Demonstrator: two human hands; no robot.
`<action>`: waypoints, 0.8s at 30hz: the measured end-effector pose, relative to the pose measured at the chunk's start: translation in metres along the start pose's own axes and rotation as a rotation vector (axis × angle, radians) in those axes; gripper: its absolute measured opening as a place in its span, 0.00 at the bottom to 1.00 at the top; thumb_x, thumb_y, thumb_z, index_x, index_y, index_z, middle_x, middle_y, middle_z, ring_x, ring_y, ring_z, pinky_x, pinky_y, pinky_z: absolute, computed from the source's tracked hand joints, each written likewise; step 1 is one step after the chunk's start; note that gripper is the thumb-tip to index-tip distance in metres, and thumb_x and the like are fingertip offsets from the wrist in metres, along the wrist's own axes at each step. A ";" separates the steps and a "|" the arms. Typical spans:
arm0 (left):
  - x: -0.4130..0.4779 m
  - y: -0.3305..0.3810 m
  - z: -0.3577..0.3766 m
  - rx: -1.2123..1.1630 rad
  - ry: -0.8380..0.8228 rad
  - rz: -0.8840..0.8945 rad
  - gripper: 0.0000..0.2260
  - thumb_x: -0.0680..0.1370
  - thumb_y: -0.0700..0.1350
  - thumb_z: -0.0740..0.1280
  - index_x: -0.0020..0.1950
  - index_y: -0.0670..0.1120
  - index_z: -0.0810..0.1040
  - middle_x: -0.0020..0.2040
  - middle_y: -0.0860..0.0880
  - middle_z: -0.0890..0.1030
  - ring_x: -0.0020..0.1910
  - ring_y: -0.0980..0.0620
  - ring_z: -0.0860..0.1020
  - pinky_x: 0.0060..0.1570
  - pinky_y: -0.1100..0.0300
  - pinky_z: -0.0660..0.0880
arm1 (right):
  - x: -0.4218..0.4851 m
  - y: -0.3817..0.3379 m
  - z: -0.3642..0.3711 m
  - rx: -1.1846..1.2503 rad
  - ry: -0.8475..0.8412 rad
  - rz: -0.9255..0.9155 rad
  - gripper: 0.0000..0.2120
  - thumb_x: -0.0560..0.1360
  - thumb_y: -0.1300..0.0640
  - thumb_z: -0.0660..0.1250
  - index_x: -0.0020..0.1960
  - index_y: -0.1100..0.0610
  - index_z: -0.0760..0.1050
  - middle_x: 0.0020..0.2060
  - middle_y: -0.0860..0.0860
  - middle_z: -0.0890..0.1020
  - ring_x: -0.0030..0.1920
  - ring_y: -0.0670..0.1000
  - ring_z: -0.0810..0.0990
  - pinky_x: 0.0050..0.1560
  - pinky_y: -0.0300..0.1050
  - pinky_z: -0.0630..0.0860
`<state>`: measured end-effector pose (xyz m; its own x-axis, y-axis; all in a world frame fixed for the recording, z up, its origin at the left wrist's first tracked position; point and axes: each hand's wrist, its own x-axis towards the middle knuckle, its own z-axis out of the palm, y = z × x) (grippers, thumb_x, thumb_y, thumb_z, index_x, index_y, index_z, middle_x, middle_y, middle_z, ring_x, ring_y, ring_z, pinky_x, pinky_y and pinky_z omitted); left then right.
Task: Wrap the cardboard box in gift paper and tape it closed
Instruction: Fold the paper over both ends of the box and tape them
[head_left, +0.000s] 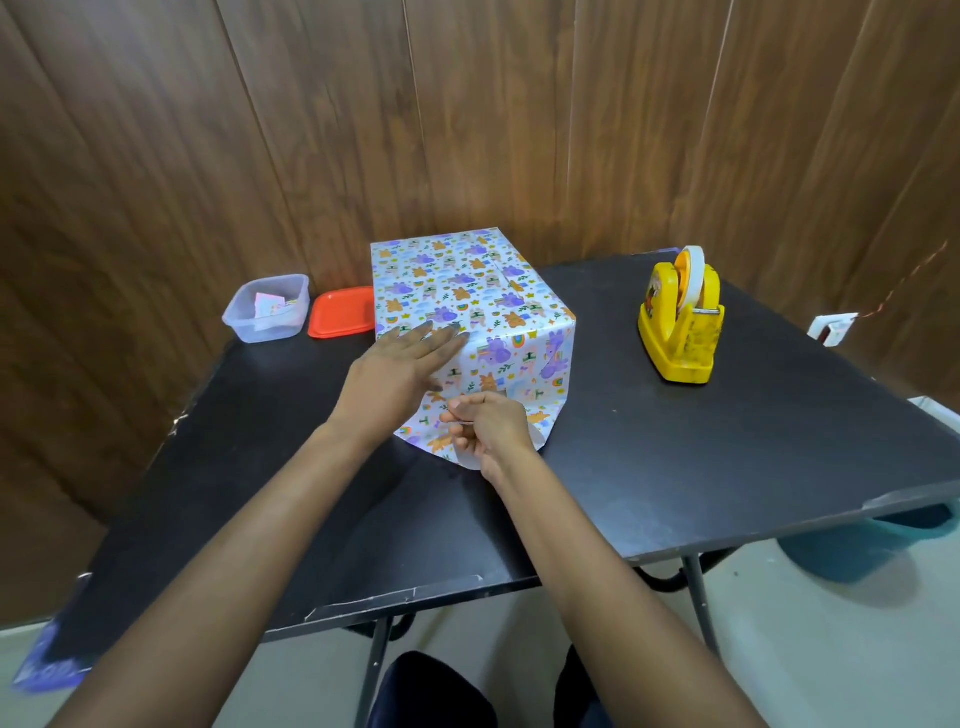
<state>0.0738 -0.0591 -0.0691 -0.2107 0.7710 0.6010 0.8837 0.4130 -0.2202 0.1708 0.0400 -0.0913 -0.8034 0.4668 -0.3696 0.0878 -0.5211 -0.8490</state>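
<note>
The box (467, 291), covered in white gift paper with purple and orange animal prints, stands on the black table (675, 467). My left hand (410, 358) lies flat, fingers spread, on the near-left face of the box and presses the paper there. My right hand (488, 426) is at the lower near corner, its fingers pinched on a small strip of clear tape (465, 422) against the paper. A loose paper flap (540, 439) sticks out at the bottom beside that hand. The cardboard itself is hidden under the paper.
A yellow tape dispenser (683, 322) with a white roll stands to the right of the box. A clear plastic tub (267, 306) with scraps and its red lid (343, 313) sit at the back left. Wooden wall panels rise behind the table.
</note>
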 end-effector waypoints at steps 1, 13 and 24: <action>-0.001 0.000 0.000 -0.016 -0.001 0.002 0.31 0.63 0.35 0.78 0.66 0.45 0.76 0.62 0.46 0.79 0.58 0.42 0.79 0.53 0.47 0.76 | 0.001 0.001 0.002 -0.010 0.009 -0.001 0.10 0.76 0.69 0.63 0.37 0.60 0.71 0.30 0.57 0.77 0.17 0.44 0.69 0.21 0.34 0.64; -0.003 -0.004 0.001 -0.107 -0.065 -0.050 0.32 0.68 0.31 0.73 0.69 0.47 0.71 0.67 0.50 0.74 0.65 0.45 0.74 0.61 0.51 0.71 | 0.024 0.012 0.024 -0.038 0.195 -0.061 0.13 0.75 0.65 0.66 0.58 0.68 0.75 0.31 0.56 0.79 0.16 0.43 0.72 0.19 0.32 0.65; -0.004 -0.003 0.000 -0.106 -0.038 -0.045 0.32 0.66 0.32 0.74 0.68 0.46 0.73 0.65 0.50 0.76 0.63 0.44 0.76 0.58 0.51 0.74 | 0.039 0.019 0.020 -0.670 0.249 -0.268 0.13 0.73 0.52 0.70 0.47 0.63 0.77 0.42 0.58 0.83 0.40 0.59 0.83 0.44 0.53 0.81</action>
<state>0.0715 -0.0633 -0.0707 -0.2651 0.7716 0.5783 0.9119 0.3955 -0.1096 0.1293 0.0344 -0.1143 -0.6983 0.7047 -0.1256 0.3112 0.1409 -0.9399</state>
